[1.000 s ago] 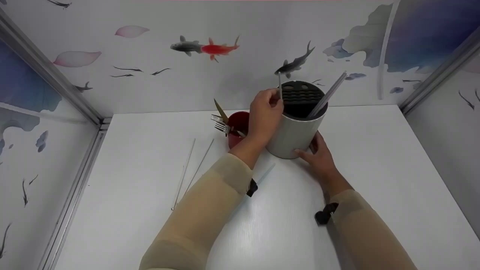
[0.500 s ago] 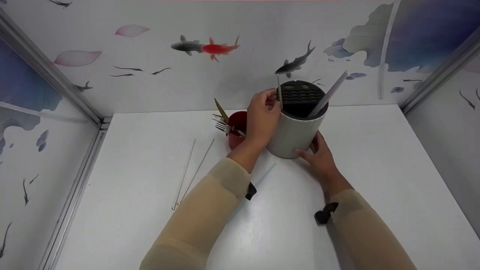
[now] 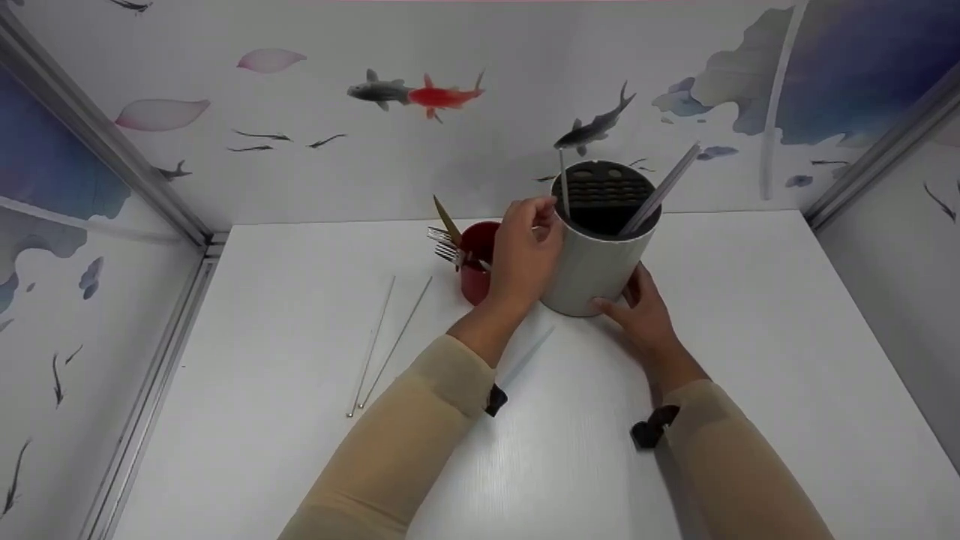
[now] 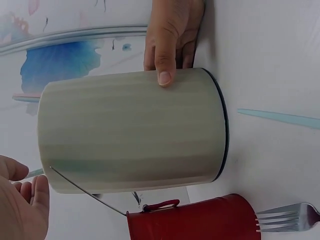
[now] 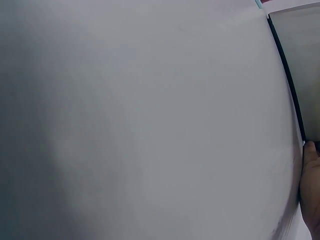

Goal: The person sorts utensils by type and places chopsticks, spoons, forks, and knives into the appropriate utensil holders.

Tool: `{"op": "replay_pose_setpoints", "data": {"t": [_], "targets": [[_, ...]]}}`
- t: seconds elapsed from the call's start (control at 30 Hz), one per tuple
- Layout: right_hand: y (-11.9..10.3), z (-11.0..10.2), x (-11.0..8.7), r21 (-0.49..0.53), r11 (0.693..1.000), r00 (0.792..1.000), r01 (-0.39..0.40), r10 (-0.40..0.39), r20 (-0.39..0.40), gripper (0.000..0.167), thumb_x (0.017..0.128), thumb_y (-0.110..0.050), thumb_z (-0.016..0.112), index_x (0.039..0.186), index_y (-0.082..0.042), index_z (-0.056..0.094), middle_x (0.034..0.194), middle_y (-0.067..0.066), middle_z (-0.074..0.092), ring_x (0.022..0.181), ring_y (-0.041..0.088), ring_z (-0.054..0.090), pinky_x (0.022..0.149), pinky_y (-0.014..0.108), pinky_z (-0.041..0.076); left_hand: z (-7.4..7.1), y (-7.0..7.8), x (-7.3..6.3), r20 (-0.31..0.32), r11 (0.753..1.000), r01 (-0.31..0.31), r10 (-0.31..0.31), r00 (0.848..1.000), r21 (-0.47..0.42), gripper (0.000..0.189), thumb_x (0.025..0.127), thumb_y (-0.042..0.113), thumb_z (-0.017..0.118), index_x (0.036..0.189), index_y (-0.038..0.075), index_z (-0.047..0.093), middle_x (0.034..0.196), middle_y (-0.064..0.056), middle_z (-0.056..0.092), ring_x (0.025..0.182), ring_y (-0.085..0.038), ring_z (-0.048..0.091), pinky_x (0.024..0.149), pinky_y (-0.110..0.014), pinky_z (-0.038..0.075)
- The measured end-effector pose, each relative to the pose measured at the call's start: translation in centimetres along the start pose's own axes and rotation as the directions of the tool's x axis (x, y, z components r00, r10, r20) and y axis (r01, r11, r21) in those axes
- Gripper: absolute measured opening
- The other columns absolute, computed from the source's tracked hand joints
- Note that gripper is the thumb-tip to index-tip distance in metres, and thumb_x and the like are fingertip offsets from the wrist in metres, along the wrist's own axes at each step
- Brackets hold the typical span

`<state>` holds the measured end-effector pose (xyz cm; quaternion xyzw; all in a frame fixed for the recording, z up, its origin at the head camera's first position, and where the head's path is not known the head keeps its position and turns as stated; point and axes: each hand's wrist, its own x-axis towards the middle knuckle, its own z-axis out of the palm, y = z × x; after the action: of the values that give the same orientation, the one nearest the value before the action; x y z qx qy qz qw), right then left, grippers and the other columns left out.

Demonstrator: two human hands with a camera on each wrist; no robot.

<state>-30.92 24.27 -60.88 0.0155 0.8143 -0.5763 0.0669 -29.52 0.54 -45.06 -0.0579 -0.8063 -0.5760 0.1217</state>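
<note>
A round grey-white knife holder [image 3: 600, 274] with a black slotted insert [image 3: 604, 187] stands tilted on the table. My right hand [image 3: 641, 311] grips its lower right side, thumb on the front in the left wrist view. At the left rim is my left hand [image 3: 527, 247], its fingers loosely bent beside a thin pale stick [image 3: 564, 180] standing in the holder. The left wrist view shows this hand [image 4: 25, 202] with thumb and fingers apart. Long clear sticks [image 3: 661, 187] lean out of the holder's right side.
Behind my left hand stands a small red bucket [image 3: 475, 281] with forks [image 3: 448, 251] and a gold-coloured blade [image 3: 445, 217]. Two thin ball-ended rods [image 3: 382, 345] lie left. A pale blue tapered piece [image 4: 280, 116] lies in front of the holder. A printed wall [image 3: 300, 172] closes the back.
My left hand has let go of the thin stick and moved slightly down from it. The stick stays in the holder, a little lower than at first. The right hand keeps its grip.
</note>
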Motion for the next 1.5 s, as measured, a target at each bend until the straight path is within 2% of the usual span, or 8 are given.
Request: {"op": "replay_pose_setpoints", "data": {"t": [0.37, 0.5, 0.63, 0.77, 0.93, 1.13, 1.37, 1.5], "targets": [[0.2, 0.1, 0.0, 0.003, 1.0, 1.0, -0.004, 0.004, 0.002, 0.12, 0.083, -0.047, 0.086, 0.168, -0.028, 0.003, 0.175, -0.002, 0.013, 0.162, 0.022, 0.016, 0.132, 0.044, 0.018, -0.5, -1.0, -2.9, 0.072, 0.994, -0.06, 0.054, 0.996, 0.09, 0.033, 0.102, 0.015, 0.066, 0.135, 0.012, 0.063, 0.122, -0.003, 0.064, 0.111, -0.008, 0.063, 0.101, -0.018, 0.053], [-0.1, 0.1, -0.1, 0.003, 1.0, 1.0, -0.016, 0.016, -0.003, 0.121, 0.082, -0.05, 0.086, 0.168, -0.028, 0.004, 0.176, -0.002, 0.013, 0.162, 0.022, 0.016, 0.132, 0.045, 0.019, -0.5, -1.4, -4.2, 0.107, 0.983, -0.071, 0.053, 0.993, 0.171, 0.036, 0.102, 0.018, 0.067, 0.137, 0.014, 0.061, 0.125, -0.002, 0.062, 0.113, -0.008, 0.062, 0.101, -0.02, 0.054], [-0.3, 0.2, -0.2, -0.003, 1.0, 1.0, -0.021, 0.021, -0.006, 0.122, 0.081, -0.052, 0.086, 0.168, -0.029, 0.004, 0.176, -0.002, 0.013, 0.162, 0.023, 0.017, 0.131, 0.047, 0.019, -0.5, -2.4, -5.5, 0.143, 0.965, -0.068, 0.032, 0.989, 0.253, 0.039, 0.102, 0.02, 0.067, 0.139, 0.016, 0.059, 0.129, -0.001, 0.061, 0.112, -0.009, 0.062, 0.1, -0.021, 0.056], [-0.3, 0.3, -0.4, -0.015, 1.0, 1.0, -0.012, 0.012, -0.007, 0.12, 0.082, -0.053, 0.084, 0.168, -0.03, 0.003, 0.176, -0.001, 0.013, 0.162, 0.023, 0.017, 0.131, 0.047, 0.02, -0.3, -4.1, -6.6, 0.192, 0.946, -0.027, -0.038, 0.981, 0.323, 0.04, 0.102, 0.023, 0.067, 0.141, 0.017, 0.059, 0.132, 0.0, 0.061, 0.112, -0.009, 0.062, 0.098, -0.023, 0.057], [-0.3, 0.3, -0.3, -0.019, 1.0, 1.0, -0.014, 0.014, -0.01, 0.119, 0.083, -0.052, 0.084, 0.168, -0.031, 0.003, 0.176, -0.002, 0.013, 0.162, 0.023, 0.018, 0.131, 0.047, 0.02, -0.1, -6.1, -7.7, 0.287, 0.907, 0.002, -0.135, 0.948, 0.422, 0.043, 0.103, 0.025, 0.065, 0.144, 0.017, 0.056, 0.139, -0.002, 0.06, 0.122, -0.013, 0.063, 0.105, -0.03, 0.055], [-0.2, 0.0, -0.1, -0.005, 0.998, 0.998, -0.067, 0.067, -0.009, 0.122, 0.079, -0.056, 0.085, 0.167, -0.036, 0.003, 0.175, -0.007, 0.011, 0.162, 0.019, 0.016, 0.132, 0.044, 0.019, -0.1, -7.8, -8.7, 0.365, 0.848, -0.019, -0.208, 0.907, 0.529, 0.042, 0.103, 0.025, 0.065, 0.143, 0.014, 0.055, 0.14, -0.007, 0.059, 0.131, -0.02, 0.06, 0.112, -0.037, 0.051], [-0.2, 0.0, 0.0, 0.0, 0.996, 0.996, -0.085, 0.085, -0.002, 0.123, 0.079, -0.058, 0.085, 0.167, -0.036, 0.002, 0.175, -0.008, 0.011, 0.162, 0.018, 0.016, 0.132, 0.043, 0.018, -0.6, -8.7, -10.1, 0.39, 0.81, 0.017, -0.3, 0.87, 0.586, 0.044, 0.099, 0.022, 0.07, 0.14, 0.008, 0.057, 0.13, -0.013, 0.062, 0.121, -0.024, 0.065, 0.105, -0.039, 0.055], [-0.2, 0.0, 0.0, 0.012, 0.996, 0.996, -0.091, 0.091, 0.0, 0.122, 0.079, -0.057, 0.085, 0.167, -0.037, 0.002, 0.175, -0.01, 0.011, 0.162, 0.015, 0.016, 0.132, 0.042, 0.018, -0.9, -8.7, -10.8, 0.421, 0.767, -0.023, -0.326, 0.847, 0.641, 0.047, 0.095, 0.018, 0.075, 0.136, 0.001, 0.059, 0.121, -0.017, 0.065, 0.112, -0.027, 0.067, 0.097, -0.042, 0.058]]}}
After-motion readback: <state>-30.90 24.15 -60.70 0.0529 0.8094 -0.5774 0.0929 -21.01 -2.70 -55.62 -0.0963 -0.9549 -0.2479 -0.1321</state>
